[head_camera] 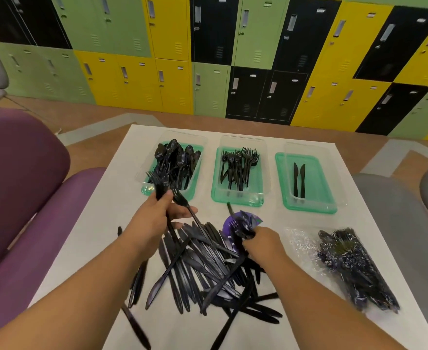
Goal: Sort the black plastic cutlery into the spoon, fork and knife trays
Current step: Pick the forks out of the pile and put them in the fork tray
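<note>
Head view — left grip (pixel 156 215) clenched round a fork bunch (pixel 160 181), tines up, just in front of the spoon tray (pixel 147 191). Right grip (pixel 263 245) clutches a second fork cluster (pixel 242 229) above the loose knife pile (pixel 208 269) on the table (pixel 309 329). Fork tray (pixel 236 202) partly filled; knife tray (pixel 309 210) holds two knives (pixel 299 180) — clear cutlery bag (pixel 354 269) lies at right.
</note>
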Demonstrator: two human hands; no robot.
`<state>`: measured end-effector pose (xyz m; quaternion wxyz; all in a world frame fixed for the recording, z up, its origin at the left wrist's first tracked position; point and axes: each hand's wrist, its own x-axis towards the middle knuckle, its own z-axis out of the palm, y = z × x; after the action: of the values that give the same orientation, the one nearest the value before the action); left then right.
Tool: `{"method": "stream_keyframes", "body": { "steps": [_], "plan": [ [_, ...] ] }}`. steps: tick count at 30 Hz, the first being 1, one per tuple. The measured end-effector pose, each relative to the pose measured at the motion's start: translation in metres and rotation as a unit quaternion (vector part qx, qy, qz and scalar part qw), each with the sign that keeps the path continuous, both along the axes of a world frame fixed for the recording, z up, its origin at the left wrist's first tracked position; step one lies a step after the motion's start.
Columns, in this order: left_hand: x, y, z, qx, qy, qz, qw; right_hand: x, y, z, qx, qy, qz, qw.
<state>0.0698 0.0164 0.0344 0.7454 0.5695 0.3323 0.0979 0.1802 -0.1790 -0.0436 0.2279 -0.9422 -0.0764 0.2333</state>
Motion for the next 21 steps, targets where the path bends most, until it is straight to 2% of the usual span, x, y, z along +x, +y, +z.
{"method": "stream_keyframes", "body": {
  "steps": [4, 7, 10, 13, 17, 21],
  "plan": [
    [-0.009, 0.011, 0.004, -0.064, -0.020, 0.014, 0.998, 0.003, -0.005, 0.014, 0.159, 0.010, -0.075, 0.984],
    [-0.011, 0.009, 0.006, -0.102, -0.015, 0.035, 0.994, 0.006, -0.005, 0.027, 0.225, -0.002, -0.072, 0.972],
    [-0.010, -0.004, 0.001, -0.124, 0.007, 0.037, 0.992, 0.000, -0.001, 0.043, 0.265, 0.019, -0.040, 0.963],
    [-0.007, -0.026, -0.009, -0.146, 0.036, 0.034, 0.988, -0.019, 0.011, 0.057, 0.313, 0.089, -0.023, 0.945],
    [-0.005, -0.051, -0.018, -0.133, 0.025, 0.014, 0.991, -0.044, 0.024, 0.053, 0.289, 0.075, 0.038, 0.954],
    [0.000, -0.058, -0.024, -0.114, 0.014, 0.010, 0.993, -0.056, 0.028, 0.053, 0.334, 0.098, -0.005, 0.938]
  ]
}}
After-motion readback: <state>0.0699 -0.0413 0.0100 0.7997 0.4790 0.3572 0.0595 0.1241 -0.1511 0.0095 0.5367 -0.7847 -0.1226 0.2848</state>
